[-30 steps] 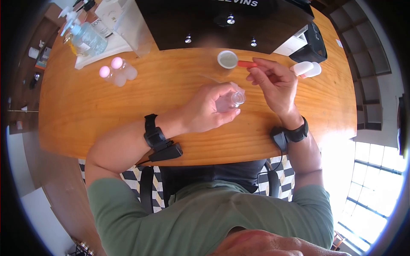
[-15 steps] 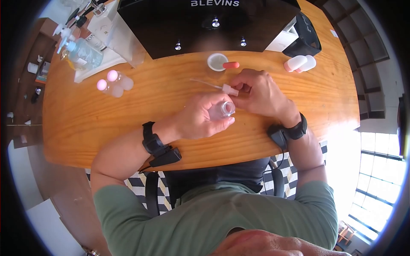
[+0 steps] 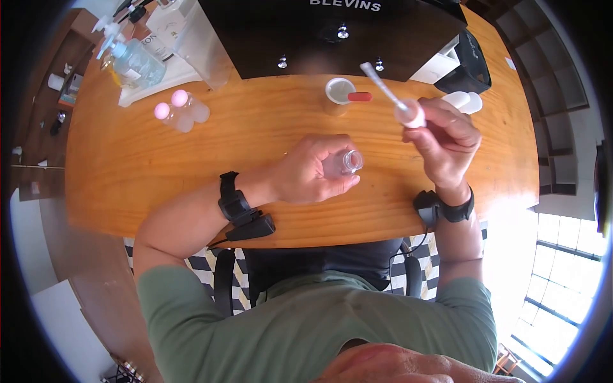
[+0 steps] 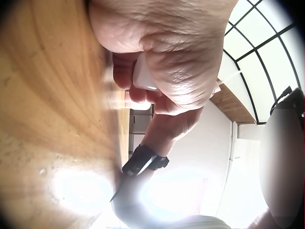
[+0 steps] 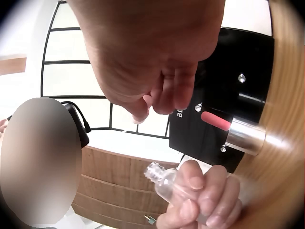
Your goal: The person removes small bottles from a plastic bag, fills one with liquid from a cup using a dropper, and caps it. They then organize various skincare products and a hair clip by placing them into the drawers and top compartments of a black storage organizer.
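Observation:
My left hand grips a small clear bottle, its threaded neck uncapped and tilted toward the right. In the right wrist view the bottle shows between the fingers and thumb. Up and to the right, my right hand pinches a pale pink-white pump top between thumb and fingers. Its thin dip tube points away to the upper left. Just beyond the hands stands a small cup, with a red-handled tool leaning over its rim. The tool's lower end is hidden.
Two small bottles with pink ball-like tops are at the left. White rounded containers sit behind my right hand. A black drawer box fills the back, with pump bottles on a white tray at back left.
My right hand has let go of the red-handled tool at the cup. It has taken the pump top from beside my left hand and moved it up and right. My left hand keeps the bottle.

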A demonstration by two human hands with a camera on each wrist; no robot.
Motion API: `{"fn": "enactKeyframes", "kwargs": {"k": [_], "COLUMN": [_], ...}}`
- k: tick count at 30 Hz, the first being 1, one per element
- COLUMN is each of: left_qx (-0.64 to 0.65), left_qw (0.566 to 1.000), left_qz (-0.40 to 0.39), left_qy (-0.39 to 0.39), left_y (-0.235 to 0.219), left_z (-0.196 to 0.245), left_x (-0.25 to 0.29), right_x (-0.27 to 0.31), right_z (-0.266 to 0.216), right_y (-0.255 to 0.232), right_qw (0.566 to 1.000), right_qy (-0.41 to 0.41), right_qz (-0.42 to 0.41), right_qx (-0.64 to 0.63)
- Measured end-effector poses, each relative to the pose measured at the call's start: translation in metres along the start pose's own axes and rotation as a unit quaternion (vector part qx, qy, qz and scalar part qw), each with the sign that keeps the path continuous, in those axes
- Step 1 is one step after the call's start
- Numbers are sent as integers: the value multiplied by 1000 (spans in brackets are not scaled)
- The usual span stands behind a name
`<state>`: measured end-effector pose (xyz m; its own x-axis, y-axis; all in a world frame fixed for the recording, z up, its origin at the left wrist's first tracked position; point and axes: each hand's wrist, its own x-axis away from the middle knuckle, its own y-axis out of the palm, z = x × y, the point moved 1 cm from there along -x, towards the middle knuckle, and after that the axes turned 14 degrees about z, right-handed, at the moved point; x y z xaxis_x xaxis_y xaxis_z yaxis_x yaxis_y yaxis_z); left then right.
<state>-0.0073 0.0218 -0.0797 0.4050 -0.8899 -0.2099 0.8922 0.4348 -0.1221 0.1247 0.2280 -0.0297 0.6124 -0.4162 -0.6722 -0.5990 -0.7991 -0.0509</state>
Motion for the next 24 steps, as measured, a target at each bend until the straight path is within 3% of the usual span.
{"fn": "enactKeyframes", "kwargs": {"k": [1, 3, 5, 10, 15, 17, 19, 24], "left_qx": [9, 21, 35, -4, -5, -8, -10, -24], "left_qw": [1000, 1000, 999, 999, 998, 998, 999, 998], "left_qz": [8, 23, 34, 40, 41, 40, 51, 49], "left_qy": [-3, 1, 5, -19, -54, -54, -17, -12], "left_y": [0, 2, 2, 1, 2, 2, 3, 2], "left_z": [-1, -7, -9, -5, 1, -1, -4, -3], "left_x": [0, -1, -1, -4, -5, -5, -4, -4], "right_x": [-1, -1, -5, -9, -6, -3, -3, -4], "right_z": [1, 3, 13, 9, 10, 17, 18, 16], "right_y": [-3, -7, -10, -14, -8, -9, -9, -10], "right_qw": [1000, 991, 966, 930, 960, 985, 986, 986], "right_qy": [1, 81, 110, 170, 137, 59, 61, 68], "right_qz": [-2, 47, 64, 126, 163, 128, 136, 153], "right_qx": [-2, -95, -224, -299, -180, -97, -74, -11]}}
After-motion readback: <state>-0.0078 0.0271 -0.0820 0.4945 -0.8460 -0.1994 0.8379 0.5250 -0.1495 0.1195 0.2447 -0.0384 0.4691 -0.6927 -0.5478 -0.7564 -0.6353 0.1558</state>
